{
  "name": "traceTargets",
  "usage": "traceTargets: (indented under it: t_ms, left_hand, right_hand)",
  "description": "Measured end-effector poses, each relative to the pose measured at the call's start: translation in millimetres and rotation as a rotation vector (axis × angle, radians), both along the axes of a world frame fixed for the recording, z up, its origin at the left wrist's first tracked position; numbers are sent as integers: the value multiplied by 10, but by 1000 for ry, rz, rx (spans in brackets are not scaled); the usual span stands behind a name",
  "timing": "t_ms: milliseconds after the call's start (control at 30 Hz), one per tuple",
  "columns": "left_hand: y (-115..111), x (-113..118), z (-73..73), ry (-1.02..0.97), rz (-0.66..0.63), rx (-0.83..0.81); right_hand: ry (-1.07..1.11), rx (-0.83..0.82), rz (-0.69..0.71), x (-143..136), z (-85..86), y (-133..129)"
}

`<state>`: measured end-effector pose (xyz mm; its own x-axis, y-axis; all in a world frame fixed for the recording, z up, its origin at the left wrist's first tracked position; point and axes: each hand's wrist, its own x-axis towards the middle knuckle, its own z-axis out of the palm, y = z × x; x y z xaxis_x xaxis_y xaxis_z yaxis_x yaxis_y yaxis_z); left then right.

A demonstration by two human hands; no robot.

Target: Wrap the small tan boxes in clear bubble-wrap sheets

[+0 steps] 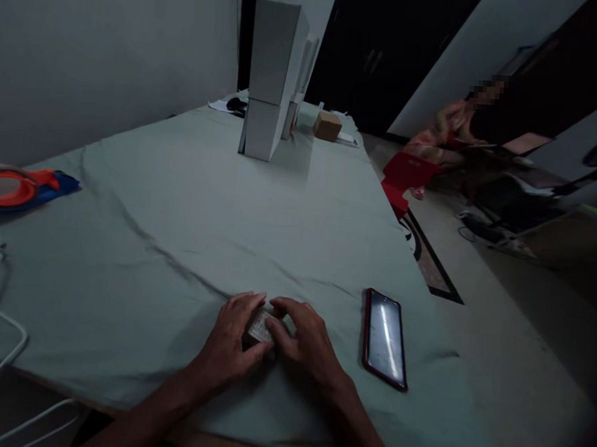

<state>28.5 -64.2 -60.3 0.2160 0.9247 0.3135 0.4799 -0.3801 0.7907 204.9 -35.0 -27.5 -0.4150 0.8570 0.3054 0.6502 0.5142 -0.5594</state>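
Note:
Close to the near edge of the cloth-covered table, a small pale block with fine print on top (260, 327) lies between my two hands; its exact kind is too dim to make out. My left hand (235, 333) curls around its left side, the thumb along the near edge. From the right, my right hand (303, 334) closes on it, thumb on the top face and fingers bent over the far side. Fingers cover much of the block. A phone with a dark red case (386, 338) lies face up, right of my right hand.
On the left sit an orange tape dispenser (7, 188) and a white cable (11, 315). Tall white boxes (272, 82) stand towards the back, with a small brown box (327, 126) beside them. Beyond the table's right edge, a person (448, 128) sits on a red chair (406, 176).

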Motion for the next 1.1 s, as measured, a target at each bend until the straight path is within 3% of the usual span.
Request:
traceTargets:
  t_ms: [200,400,567,867,1100]
  left_hand:
    - [-8,20,-41,33,39,79]
    - [-4,26,-4,67,115,111]
    - [1,19,6,87,123,61]
    - [-10,20,-33,94,163,76]
    - [-30,18,-64,124,158,85]
  right_hand:
    - [-2,-14,-10,-74,-31,28]
    - [-49,111,56,-51,-48,16]
    - [-111,190,124,-4,50,-6]
    - [-274,103,184,33,278,-76]
    - [-286,134,174,-26,298,-125]
